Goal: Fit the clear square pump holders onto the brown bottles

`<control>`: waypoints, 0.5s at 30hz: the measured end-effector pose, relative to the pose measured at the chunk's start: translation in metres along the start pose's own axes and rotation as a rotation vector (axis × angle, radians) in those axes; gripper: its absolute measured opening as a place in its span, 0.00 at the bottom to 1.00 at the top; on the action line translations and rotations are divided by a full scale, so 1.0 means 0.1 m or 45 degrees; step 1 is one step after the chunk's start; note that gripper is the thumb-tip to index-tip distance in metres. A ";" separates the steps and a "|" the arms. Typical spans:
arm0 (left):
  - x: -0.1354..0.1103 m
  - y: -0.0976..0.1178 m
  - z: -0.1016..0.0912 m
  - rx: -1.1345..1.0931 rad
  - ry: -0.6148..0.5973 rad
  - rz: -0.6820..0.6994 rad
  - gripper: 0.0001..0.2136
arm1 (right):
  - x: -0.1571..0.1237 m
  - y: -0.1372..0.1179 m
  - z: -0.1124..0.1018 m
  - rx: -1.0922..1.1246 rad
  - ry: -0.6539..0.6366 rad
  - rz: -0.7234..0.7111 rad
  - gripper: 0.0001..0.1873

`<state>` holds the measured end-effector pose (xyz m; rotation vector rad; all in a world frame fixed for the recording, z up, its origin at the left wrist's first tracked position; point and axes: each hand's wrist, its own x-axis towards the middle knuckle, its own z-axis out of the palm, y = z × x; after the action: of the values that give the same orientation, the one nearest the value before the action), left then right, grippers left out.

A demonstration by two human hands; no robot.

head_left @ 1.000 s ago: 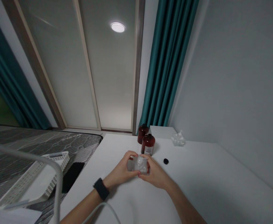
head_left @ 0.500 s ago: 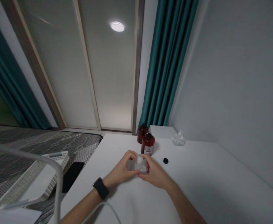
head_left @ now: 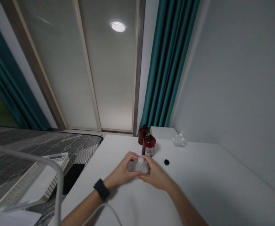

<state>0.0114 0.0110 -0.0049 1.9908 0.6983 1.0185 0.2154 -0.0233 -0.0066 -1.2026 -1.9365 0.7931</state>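
My left hand and my right hand curve around a small clear container with a rounded, whitish top, low over the white table. Its exact kind is hard to make out. Thumbs meet at its near side, while the other fingers wrap its far side. Just beyond the hands stands a dark red-brown bottle with a pale label and a black top. Behind that one is a second red-brown bottle. A small round black cap lies to the right of the bottles.
At the table's back are a white box and crumpled clear plastic. A white perforated basket and a flat black object sit at the left. A pale curved tube crosses the left foreground.
Almost nothing differs. Both hands keep their hold on the clear container, which looks very slightly shifted or tilted between them.
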 end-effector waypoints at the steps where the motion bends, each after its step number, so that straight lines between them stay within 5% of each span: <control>1: 0.00 0.01 0.00 -0.006 0.001 0.004 0.16 | 0.00 0.00 0.00 0.000 0.000 -0.008 0.35; 9: 0.00 0.02 0.00 -0.007 0.003 -0.014 0.15 | 0.00 0.03 -0.09 0.009 -0.052 -0.064 0.38; 15: 0.00 -0.03 0.02 0.018 0.039 -0.003 0.15 | -0.02 0.06 -0.17 0.054 -0.029 -0.155 0.31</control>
<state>0.0128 0.0116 -0.0079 1.9896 0.7256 1.0474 0.2329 -0.0212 -0.0023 -1.0436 -1.9810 0.7833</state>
